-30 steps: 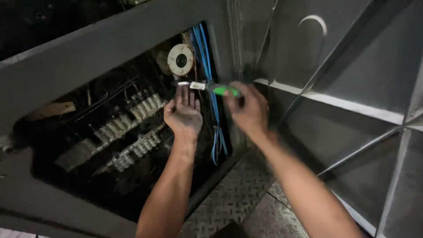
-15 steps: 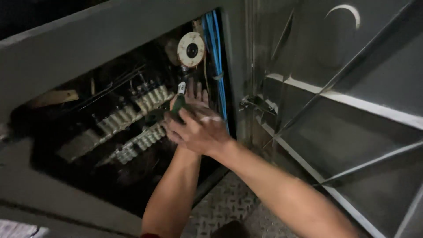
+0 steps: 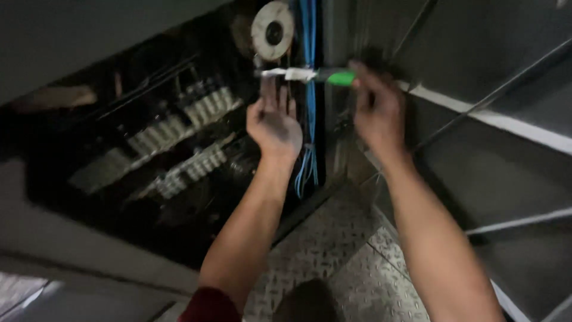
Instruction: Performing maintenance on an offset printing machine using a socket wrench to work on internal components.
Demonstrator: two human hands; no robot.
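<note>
My right hand [image 3: 376, 107] grips the green handle of a screwdriver [image 3: 316, 76] whose shaft is wrapped in white tape and points left. My left hand [image 3: 274, 122] is raised palm up, fingers together, its fingertips at the screwdriver's tip just below a round white disc [image 3: 273, 30]. Both hands are at the right edge of an open electrical cabinet [image 3: 149, 149], in front of a bundle of blue cables [image 3: 308, 89].
Rows of pale terminal blocks [image 3: 196, 113] fill the dark cabinet interior. A grey metal door with diagonal braces [image 3: 494, 119] stands open on the right. Checker-plate metal flooring [image 3: 339, 256] lies below my arms.
Half a second ago my hands overlapped in front of the cabinet. Now they are apart, the right hand out to the right with the screwdriver held level, the left hand's fingers at its tip.
</note>
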